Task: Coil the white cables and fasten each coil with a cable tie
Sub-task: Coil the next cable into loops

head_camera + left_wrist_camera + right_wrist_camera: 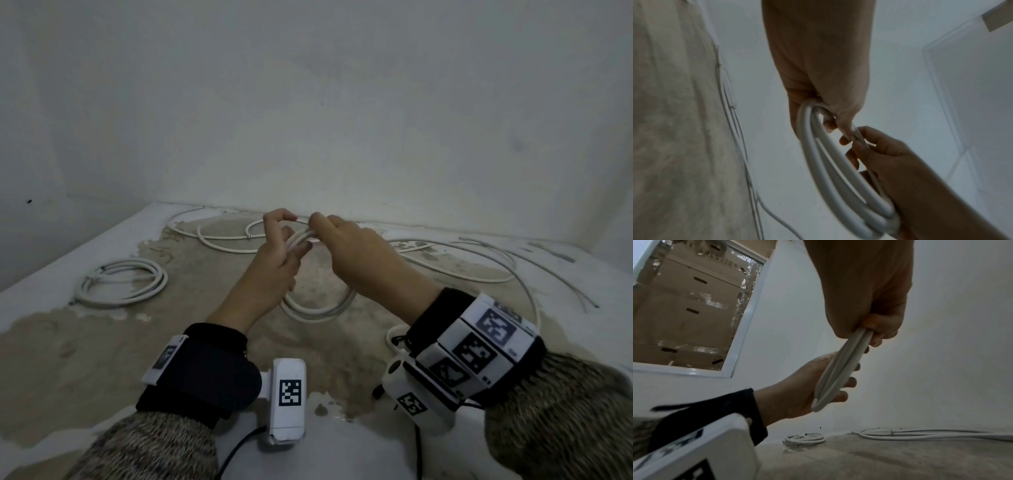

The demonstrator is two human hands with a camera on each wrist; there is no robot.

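Observation:
I hold a coil of white cable up over the table with both hands. My left hand grips the top of the coil, fingers curled round its loops. Close beside it, my right hand grips the same bundle from the right. In the left wrist view the right hand's fingertips meet a thin pale end beside my left thumb; I cannot tell whether it is a cable tie. The lower half of the coil hangs below my hands.
A wound white coil lies on the table at the left. Loose white cables sprawl along the back wall and to the right. Thin strands lie at the far right. The worn table top meets the wall close behind.

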